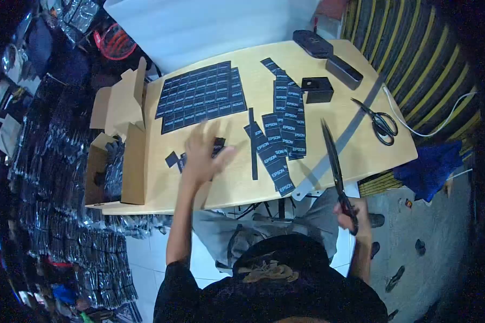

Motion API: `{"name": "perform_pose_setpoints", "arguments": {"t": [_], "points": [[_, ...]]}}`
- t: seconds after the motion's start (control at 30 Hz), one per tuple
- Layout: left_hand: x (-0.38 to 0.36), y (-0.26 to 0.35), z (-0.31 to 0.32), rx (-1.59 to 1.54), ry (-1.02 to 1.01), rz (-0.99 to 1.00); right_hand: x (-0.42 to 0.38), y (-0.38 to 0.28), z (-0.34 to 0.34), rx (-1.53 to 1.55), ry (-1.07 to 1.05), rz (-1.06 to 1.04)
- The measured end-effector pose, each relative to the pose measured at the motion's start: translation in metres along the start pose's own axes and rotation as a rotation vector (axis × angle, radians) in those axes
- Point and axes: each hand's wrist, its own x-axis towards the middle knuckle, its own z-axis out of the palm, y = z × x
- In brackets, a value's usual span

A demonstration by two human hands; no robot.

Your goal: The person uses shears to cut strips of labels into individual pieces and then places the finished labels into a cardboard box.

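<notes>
My left hand point(202, 156) is over the table with its fingers spread, blurred by motion, above a few small dark cut pieces point(219, 145). My right hand point(354, 215) grips the handles of large black scissors point(334, 161) at the table's front edge, blades pointing away from me. Between the hands lie several overlapping dark strips printed EPSON point(291, 116) and one thin dark strip point(254, 145). Farther back on the left are stacked dark printed sheets point(199, 94).
An open cardboard box point(133, 167) holding dark pieces stands at the table's left. On the right lie a second pair of scissors point(381, 126), a metal ruler point(337, 145), a black box point(318, 90) and a long black case point(344, 72). A white cable point(415, 131) hangs beyond the right edge.
</notes>
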Motion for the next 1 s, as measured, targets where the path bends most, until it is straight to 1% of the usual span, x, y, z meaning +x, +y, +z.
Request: {"name": "perform_pose_setpoints", "arguments": {"t": [0.03,0.07,0.1,0.13,0.17,0.2,0.27,0.33,0.37,0.4,0.43,0.47,0.5,0.53,0.57,0.6,0.67,0.73,0.8,0.83,0.87,0.93,0.97,1.0], "points": [[0.01,0.022,0.01,-0.097,-0.013,0.092,0.004,0.009,0.009,0.014,0.03,-0.059],[0.031,0.045,0.019,-0.13,-0.032,0.194,0.008,0.015,0.019,0.028,0.06,-0.119],[0.043,0.06,0.039,-0.168,0.025,0.256,0.007,0.015,0.027,0.092,0.056,-0.102],[0.054,0.078,0.051,-0.307,0.027,0.267,0.007,0.017,0.035,0.156,0.053,-0.086],[0.065,0.088,0.074,-0.32,0.064,0.278,0.01,0.027,0.043,0.207,0.064,-0.176],[0.073,0.1,0.09,-0.259,0.112,0.284,0.012,0.023,0.052,0.347,-0.035,-0.221],[0.086,0.11,0.11,-0.206,0.042,0.193,0.007,0.024,0.061,0.357,0.015,-0.206],[0.093,0.115,0.115,-0.206,0.033,0.133,0.007,0.023,0.058,0.317,0.053,-0.236],[0.095,0.115,0.116,-0.229,0.033,0.107,0.007,0.023,0.054,0.234,0.032,-0.268],[0.094,0.117,0.112,-0.229,0.03,0.113,0.005,0.024,0.051,0.151,0.007,-0.293],[0.092,0.118,0.108,-0.256,0.117,0.125,0.007,0.019,0.051,0.08,0.034,-0.319],[0.091,0.118,0.103,-0.28,0.206,0.136,0.009,0.015,0.052,0.081,0.033,-0.32],[0.089,0.121,0.09,-0.366,0.268,0.162,0.012,0.012,0.054,0.108,0.09,-0.257],[0.081,0.126,0.078,-0.402,0.304,0.133,0.015,0.009,0.056,0.136,0.147,-0.192],[0.07,0.132,0.066,-0.45,0.327,0.136,0.023,0.005,0.057,-0.017,0.174,-0.326],[0.056,0.138,0.054,-0.496,0.349,0.14,0.031,-0.002,0.062,-0.013,0.174,-0.326],[0.019,0.154,0.035,-0.505,0.319,0.145,0.044,-0.017,0.072,0.148,0.29,-0.241],[-0.015,0.161,0.023,-0.468,0.278,0.229,0.061,-0.002,0.076,0.186,0.297,-0.239],[-0.038,0.16,0.019,-0.424,0.217,0.29,0.067,0.001,0.08,0.442,0.144,-0.169],[-0.051,0.157,0.019,-0.432,0.146,0.249,0.07,-0.006,0.084,0.218,0.198,-0.155],[-0.058,0.155,0.016,-0.429,0.142,0.239,0.072,-0.009,0.09,0.219,0.192,-0.146],[-0.065,0.155,0.004,-0.522,0.091,0.207,0.076,-0.018,0.1,0.162,0.196,-0.331],[-0.068,0.155,0.0,-0.602,0.086,0.165,0.073,-0.03,0.105,0.201,0.169,-0.329],[-0.069,0.153,-0.01,-0.585,0.047,0.108,0.072,-0.032,0.104,0.135,0.127,-0.32]]}}
